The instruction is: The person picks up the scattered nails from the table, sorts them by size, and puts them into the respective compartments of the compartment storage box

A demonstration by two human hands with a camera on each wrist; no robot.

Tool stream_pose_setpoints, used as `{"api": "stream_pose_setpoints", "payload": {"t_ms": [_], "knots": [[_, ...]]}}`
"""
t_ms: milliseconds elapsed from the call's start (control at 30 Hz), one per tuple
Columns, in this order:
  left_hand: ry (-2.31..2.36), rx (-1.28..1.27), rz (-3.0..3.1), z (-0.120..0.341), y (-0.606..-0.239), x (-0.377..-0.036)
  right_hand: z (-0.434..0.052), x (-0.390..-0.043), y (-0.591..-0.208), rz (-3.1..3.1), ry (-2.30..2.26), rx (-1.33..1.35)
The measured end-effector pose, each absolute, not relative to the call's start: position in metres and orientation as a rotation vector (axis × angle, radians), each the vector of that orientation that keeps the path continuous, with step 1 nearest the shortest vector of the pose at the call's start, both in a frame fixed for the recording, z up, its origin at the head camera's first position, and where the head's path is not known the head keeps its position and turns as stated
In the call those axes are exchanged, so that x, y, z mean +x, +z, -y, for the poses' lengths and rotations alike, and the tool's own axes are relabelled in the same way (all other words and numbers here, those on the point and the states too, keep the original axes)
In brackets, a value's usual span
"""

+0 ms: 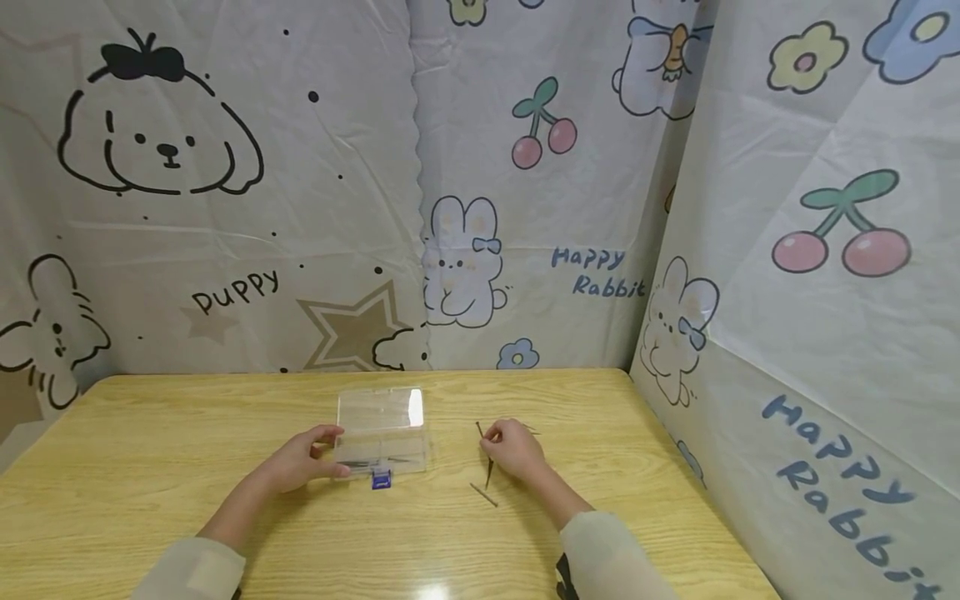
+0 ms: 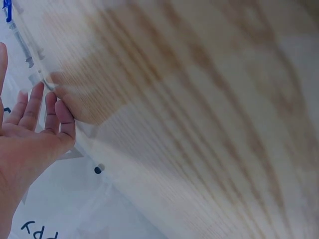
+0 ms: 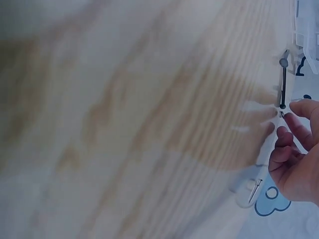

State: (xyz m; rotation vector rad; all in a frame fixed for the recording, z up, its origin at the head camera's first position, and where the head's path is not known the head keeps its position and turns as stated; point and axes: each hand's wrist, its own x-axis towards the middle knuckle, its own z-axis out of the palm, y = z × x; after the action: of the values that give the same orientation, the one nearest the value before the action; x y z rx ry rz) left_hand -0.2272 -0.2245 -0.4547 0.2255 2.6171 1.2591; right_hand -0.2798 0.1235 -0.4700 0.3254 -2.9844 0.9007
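A clear plastic case (image 1: pixel 381 432) with a blue latch (image 1: pixel 382 479) sits on the table, its lid raised; slim metal pieces lie along its front compartment. My left hand (image 1: pixel 306 458) holds the case's left side, thumb at the front corner and fingers farther back. Right of the case, my right hand (image 1: pixel 516 450) is lowered over thin dark nails, thumb and index finger close together at one nail (image 1: pixel 478 427). In the right wrist view, a dark nail (image 3: pixel 283 84) with a round head lies beside the fingertips; whether they pinch a nail is unclear. Another nail (image 1: pixel 483 495) lies nearer me.
Past my right hand lie more thin metal pieces (image 1: pixel 531 429), partly hidden by it; the right wrist view shows a small silvery nail (image 3: pixel 255 190) there. Behind and to the right of the wooden table (image 1: pixel 315 550) hangs a printed cloth (image 1: pixel 360 208).
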Motion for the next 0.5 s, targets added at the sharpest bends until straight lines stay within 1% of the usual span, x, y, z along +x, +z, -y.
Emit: {"api": "stream_pose_setpoints", "payload": {"t_ms": [200, 500], "knots": [[1.248, 0.273, -2.627, 0.2259, -0.4554, -0.2270, -0.1194, -0.2814, -0.4735, 2.982, 0.868, 0.263], [1.274, 0.279, -2.611, 0.2266, -0.4546, -0.2265, -0.1156, -0.2833, -0.4742, 2.976, 0.858, 0.163]]}}
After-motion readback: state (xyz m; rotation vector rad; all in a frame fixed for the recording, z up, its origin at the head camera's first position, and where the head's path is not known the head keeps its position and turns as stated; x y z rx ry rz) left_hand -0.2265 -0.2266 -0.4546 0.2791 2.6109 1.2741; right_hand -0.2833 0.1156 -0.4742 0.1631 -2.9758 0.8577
